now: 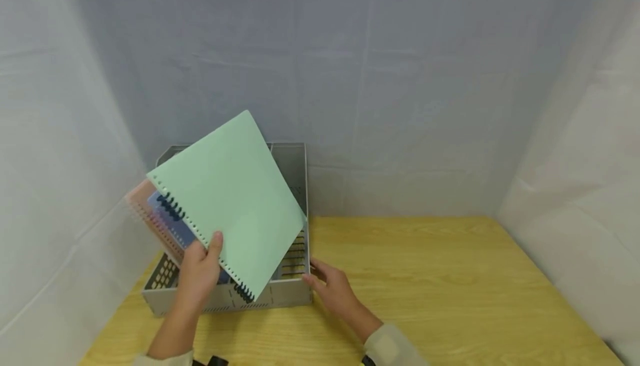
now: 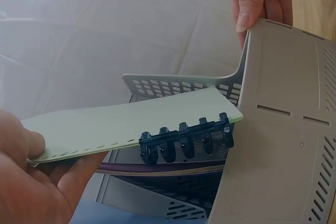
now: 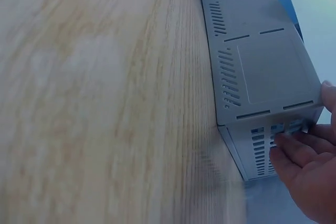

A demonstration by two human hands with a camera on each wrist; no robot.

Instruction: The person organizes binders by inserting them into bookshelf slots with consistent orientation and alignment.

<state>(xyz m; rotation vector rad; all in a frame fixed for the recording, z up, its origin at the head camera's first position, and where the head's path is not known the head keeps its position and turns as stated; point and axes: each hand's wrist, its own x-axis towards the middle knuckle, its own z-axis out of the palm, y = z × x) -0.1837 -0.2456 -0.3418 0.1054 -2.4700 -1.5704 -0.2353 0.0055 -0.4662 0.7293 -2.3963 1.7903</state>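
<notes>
A pale green notebook (image 1: 240, 199) with a dark ring binding (image 2: 184, 140) is tilted over a grey desktop file organizer (image 1: 285, 295). My left hand (image 1: 200, 274) grips its bound edge, thumb on the cover and fingers underneath. Below it, a pink notebook (image 1: 148, 199) and a blue one (image 1: 182, 232) stick up at the organizer's left side, partly hidden. My right hand (image 1: 337, 294) holds the organizer's front right corner. Its thumb rests at the top rim, and the fingers lie against the slotted side wall (image 3: 258, 150).
The organizer stands on a wooden table (image 1: 425, 282), toward the left. Pale sheeting (image 1: 400, 105) hangs behind the table and along both sides. Divider slots and a perforated wall (image 2: 173, 86) show inside the organizer.
</notes>
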